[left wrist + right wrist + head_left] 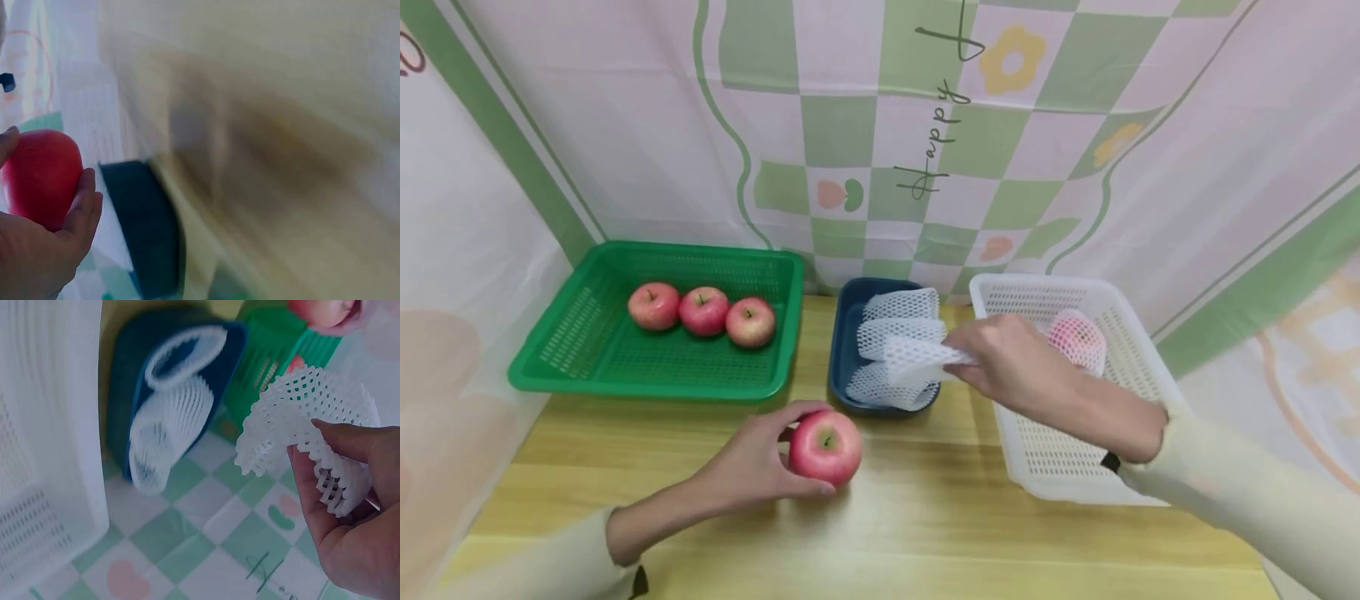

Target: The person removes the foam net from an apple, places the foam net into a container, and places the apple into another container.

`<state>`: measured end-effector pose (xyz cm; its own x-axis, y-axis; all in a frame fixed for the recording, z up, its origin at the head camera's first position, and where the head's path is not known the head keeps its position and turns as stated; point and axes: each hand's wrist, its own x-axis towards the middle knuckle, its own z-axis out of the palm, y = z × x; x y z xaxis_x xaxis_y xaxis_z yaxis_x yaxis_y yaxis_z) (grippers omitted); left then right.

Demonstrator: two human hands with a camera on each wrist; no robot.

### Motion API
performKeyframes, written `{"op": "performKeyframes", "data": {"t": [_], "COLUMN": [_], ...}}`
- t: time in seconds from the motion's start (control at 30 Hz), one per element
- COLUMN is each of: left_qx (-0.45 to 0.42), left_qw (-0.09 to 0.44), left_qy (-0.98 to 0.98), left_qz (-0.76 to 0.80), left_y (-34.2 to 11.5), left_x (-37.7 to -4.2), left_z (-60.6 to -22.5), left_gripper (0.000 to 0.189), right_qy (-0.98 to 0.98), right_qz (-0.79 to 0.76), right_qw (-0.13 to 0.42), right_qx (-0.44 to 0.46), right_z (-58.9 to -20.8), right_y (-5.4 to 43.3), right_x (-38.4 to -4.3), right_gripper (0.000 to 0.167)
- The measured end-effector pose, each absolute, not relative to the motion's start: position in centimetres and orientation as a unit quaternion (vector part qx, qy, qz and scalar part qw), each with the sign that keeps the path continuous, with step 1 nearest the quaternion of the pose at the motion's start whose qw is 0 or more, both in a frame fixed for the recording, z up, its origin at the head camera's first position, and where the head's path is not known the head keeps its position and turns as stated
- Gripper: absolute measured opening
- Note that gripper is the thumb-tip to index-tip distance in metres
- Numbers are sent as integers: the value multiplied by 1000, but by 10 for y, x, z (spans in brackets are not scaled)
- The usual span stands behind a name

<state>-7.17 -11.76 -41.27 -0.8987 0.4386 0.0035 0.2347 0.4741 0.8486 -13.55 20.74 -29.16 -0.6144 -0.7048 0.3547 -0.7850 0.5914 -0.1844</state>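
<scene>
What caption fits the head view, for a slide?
Left hand holds an apple; right hand pinches a white mesh sleeve near the blue tray.

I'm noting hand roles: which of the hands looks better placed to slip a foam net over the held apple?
Probably the right hand: it pinches a white foam net, while the left hand grips the apple and could hold it steady.

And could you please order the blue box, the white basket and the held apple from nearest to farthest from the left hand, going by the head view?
1. Apple: gripped in the left hand.
2. Blue box: just ahead and to the right of that hand.
3. White basket: farther over, on the right side.
</scene>
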Motion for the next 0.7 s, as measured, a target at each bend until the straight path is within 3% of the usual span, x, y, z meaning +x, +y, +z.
{"op": "performKeyframes", "data": {"t": [0.37, 0.7], "left_qx": [148, 96], "left_qw": [71, 51], "left_qy": [869, 887], "left_qz": [467, 449], "left_y": [-155, -189], "left_x": [-84, -103], "left_z": [-374, -350], "left_gripper": [88, 88], "right_qy": [-915, -940], "right_qz": [88, 40], "right_qw": [109, 67], "right_qx": [379, 331], "right_z": [-274, -276], "right_y": [194, 173], "right_x": [-192, -239], "right_gripper": [29, 25]}}
